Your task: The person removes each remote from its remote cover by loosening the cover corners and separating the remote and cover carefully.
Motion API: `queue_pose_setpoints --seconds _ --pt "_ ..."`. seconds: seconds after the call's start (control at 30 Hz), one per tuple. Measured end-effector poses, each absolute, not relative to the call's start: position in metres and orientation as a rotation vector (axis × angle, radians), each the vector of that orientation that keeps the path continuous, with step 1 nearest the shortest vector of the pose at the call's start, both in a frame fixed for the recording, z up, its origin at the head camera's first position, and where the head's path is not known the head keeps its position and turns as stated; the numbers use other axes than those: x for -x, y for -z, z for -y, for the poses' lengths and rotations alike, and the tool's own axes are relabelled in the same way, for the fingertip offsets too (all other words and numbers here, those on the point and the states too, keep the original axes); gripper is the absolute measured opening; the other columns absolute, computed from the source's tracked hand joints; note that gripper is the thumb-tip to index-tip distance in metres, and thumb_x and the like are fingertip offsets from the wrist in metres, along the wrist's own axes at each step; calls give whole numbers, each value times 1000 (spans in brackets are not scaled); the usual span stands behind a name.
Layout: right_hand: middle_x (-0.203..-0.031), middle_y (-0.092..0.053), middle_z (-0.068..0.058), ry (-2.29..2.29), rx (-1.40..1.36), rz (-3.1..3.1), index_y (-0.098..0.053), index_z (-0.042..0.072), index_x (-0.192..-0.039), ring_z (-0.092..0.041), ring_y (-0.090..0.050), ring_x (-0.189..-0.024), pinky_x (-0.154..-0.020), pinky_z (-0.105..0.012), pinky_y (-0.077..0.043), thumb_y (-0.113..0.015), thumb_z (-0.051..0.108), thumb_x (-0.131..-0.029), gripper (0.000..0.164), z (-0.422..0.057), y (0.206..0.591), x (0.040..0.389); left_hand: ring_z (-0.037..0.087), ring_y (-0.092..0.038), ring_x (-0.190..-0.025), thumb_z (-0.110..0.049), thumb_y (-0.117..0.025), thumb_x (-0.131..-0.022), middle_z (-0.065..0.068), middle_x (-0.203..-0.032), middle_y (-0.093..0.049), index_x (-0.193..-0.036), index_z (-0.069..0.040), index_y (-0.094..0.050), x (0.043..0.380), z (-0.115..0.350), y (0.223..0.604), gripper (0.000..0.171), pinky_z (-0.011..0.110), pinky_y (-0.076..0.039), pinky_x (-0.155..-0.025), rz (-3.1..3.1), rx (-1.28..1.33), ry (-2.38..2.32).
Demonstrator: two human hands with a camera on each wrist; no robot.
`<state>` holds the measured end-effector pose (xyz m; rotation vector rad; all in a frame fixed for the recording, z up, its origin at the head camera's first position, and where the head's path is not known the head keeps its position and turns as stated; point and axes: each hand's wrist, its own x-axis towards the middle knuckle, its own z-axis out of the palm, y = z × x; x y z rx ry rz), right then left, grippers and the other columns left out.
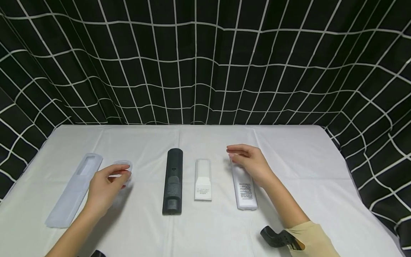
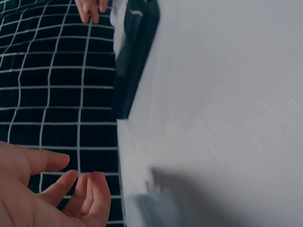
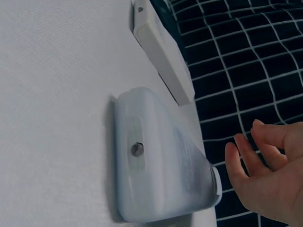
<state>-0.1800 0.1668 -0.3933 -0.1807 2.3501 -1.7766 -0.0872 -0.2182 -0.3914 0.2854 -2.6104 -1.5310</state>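
Note:
My left hand (image 1: pixel 104 187) hovers over the left of the table beside a small translucent cover (image 1: pixel 123 163), which it partly hides. In the left wrist view the thumb and fingers of the left hand (image 2: pixel 61 194) are loosely bent and apart, holding nothing. My right hand (image 1: pixel 253 164) hangs above the far end of a white remote control in a clear sleeve (image 1: pixel 245 191), lying face down with printed text upward. From the right wrist view, the fingers of the right hand (image 3: pixel 265 165) are relaxed around air, past the far end of the sleeved remote (image 3: pixel 156 161).
A long translucent remote cover (image 1: pixel 72 194) lies slanted at the far left. Mid-table are a black remote (image 1: pixel 173 182) and a short white remote (image 1: pixel 203 180), both face down. A black checked curtain (image 1: pixel 205 64) hangs behind the white-clothed table (image 1: pixel 218 232).

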Motion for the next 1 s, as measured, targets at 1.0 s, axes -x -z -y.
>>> queue_pose_setpoints --seconds 1.0 --pt "-139 -56 -23 1878 55 -2394 -54 -7 -138 -10 -62 -113 -92 -23 -54 -57 9 -102 40 -189 385 186 28 -67 -86 -8 -64 -95 14 -115 -68 -116 0 -71 113 121 380 23 35 -60 -79 2458 -132 1936"
